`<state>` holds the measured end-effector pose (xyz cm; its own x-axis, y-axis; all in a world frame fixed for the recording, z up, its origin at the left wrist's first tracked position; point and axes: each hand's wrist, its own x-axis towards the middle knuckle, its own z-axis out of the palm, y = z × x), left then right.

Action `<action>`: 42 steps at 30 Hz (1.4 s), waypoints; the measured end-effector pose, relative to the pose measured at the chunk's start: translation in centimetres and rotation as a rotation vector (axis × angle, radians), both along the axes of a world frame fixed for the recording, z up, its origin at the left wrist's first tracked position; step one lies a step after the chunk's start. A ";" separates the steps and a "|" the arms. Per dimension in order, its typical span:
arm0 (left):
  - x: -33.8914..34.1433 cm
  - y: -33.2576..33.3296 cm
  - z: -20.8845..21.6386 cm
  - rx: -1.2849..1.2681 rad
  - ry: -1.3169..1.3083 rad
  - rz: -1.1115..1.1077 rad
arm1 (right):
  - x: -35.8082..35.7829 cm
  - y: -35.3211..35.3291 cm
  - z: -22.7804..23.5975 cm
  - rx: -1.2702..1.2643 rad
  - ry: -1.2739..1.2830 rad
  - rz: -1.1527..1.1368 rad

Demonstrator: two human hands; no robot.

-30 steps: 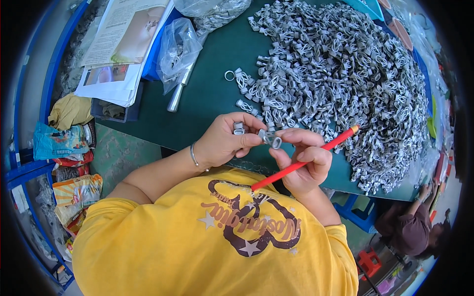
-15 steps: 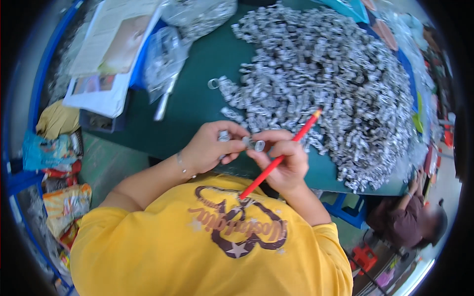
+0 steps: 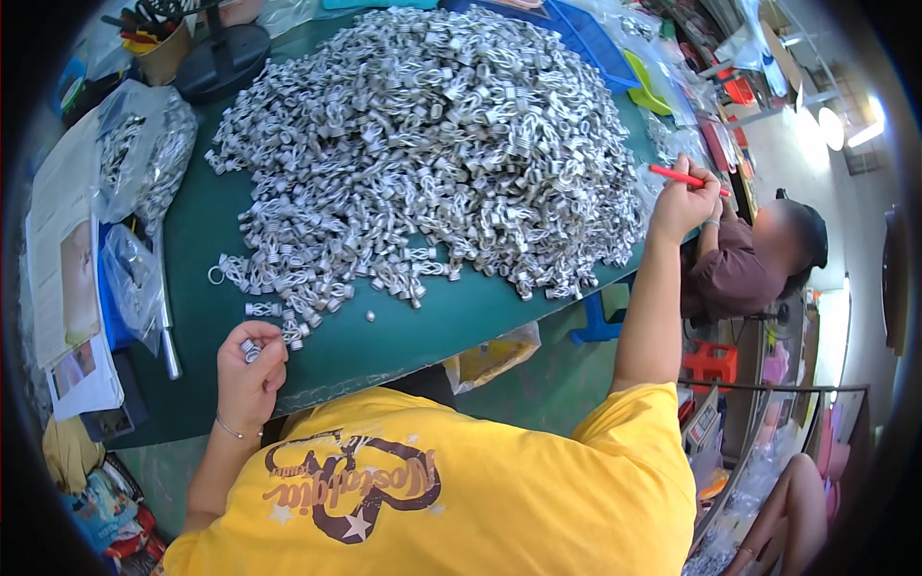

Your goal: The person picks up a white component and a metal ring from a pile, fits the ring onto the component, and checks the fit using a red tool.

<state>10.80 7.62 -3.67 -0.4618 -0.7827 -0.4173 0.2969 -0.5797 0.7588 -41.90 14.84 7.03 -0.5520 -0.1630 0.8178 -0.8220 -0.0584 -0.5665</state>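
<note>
A large heap of small silver metal fittings [image 3: 432, 144], ringed and looped in shape, covers much of the green table [image 3: 206, 278]. My left hand [image 3: 252, 374] is closed near the table's front edge, just below the heap's near left fringe. Between its fingers shows a ribbed silver metal fitting [image 3: 250, 350]; whether it holds more is hidden. My right hand [image 3: 687, 206] is raised at the end of a stretched arm, to the right of the heap. It is closed around a red pencil [image 3: 672, 176]. A tiny silver piece [image 3: 371, 316] lies alone on the table.
At left are plastic bags [image 3: 144, 154], papers [image 3: 82, 307] and a metal rod [image 3: 171, 331]. A black round base [image 3: 226, 62] and a tool cup [image 3: 163, 53] stand behind. A blue tray [image 3: 586, 43] borders the heap. Another person [image 3: 740, 259] sits at right, near a blue stool [image 3: 600, 317].
My hands, together at a small silver fitting before, are now far apart. The right hand has swung out to the right with the red pencil. The whole view has shifted.
</note>
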 end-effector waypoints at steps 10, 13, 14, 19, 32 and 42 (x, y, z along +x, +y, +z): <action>0.1 0.3 1.1 0.006 0.038 0.012 | -11.7 5.8 -1.9 0.232 -0.295 -0.124; -0.5 0.0 1.4 -0.010 -0.036 -0.013 | 2.9 1.3 -1.3 0.016 -0.257 0.207; -0.6 -0.2 1.6 -0.028 -0.085 -0.020 | 6.3 0.8 -1.4 0.094 -0.154 0.354; 0.3 -0.6 1.3 -0.744 -0.682 -0.094 | 25.4 -2.3 -4.8 0.593 0.431 1.024; 0.4 0.2 1.0 -0.888 -0.694 -0.166 | 32.9 -4.4 -10.1 0.704 0.548 0.856; 0.5 0.0 0.3 -0.950 -0.702 -0.170 | 34.1 -4.3 -10.7 0.683 0.449 0.848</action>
<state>11.31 7.65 -3.34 -0.4916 -0.8658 0.0936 -0.3803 0.3101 0.8713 -7.81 10.52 -3.65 0.2590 -0.8190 0.5120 -0.7999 -0.4790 -0.3615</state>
